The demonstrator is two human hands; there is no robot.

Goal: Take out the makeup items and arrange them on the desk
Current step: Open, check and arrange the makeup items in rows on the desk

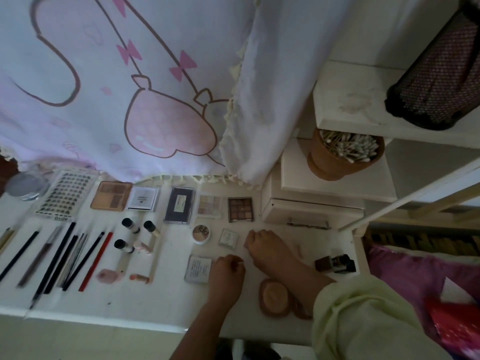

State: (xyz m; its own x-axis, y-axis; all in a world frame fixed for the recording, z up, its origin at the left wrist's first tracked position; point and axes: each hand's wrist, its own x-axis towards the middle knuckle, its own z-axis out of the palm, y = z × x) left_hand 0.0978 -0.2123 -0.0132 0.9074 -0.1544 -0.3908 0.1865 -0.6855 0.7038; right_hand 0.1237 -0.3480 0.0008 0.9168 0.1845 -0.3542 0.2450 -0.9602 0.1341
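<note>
Pale green sleeve (363, 326) covers the right arm, which hides part of a round tan compact (274, 294) on the white table (155, 305). Right hand (262, 244) and left hand (228, 270) rest there, fingers curled under; any grip is hidden. Palettes (240, 209) line the back, and blurred pencils (96, 258) lie left.

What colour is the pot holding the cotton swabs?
The pot is terracotta brown; head view.

brushes (52, 255) blurred; a compact (301, 311) half hidden beneath the right forearm (293, 271).
</note>
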